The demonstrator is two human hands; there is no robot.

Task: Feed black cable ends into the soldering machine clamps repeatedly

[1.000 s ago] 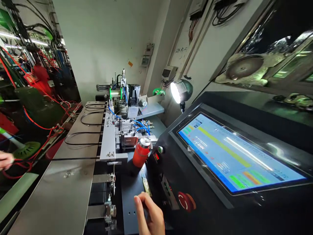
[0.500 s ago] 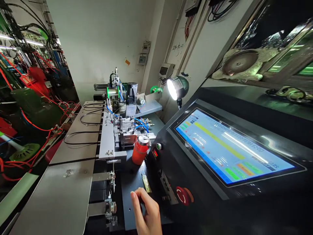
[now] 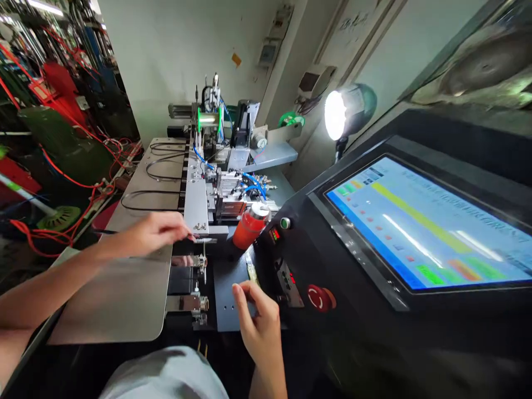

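Grips Unclear

The left hand (image 3: pixel 164 230) was blurred over the right edge of the table (image 3: pixel 120 299), fingers pinched; whether anything was gripped could not be told. The near right corner of the dark plate (image 3: pixel 226 282) was covered by the right hand (image 3: pixel 262 317), curled, its grip equally unclear. The tool (image 3: pixel 251 270) was partly hidden. The bottle (image 3: pixel 247 228) was stood at the plate's far edge.

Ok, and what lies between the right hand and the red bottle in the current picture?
In the head view, a thin, yellowish-ended tool lies on the dark surface between the right hand and the red bottle.
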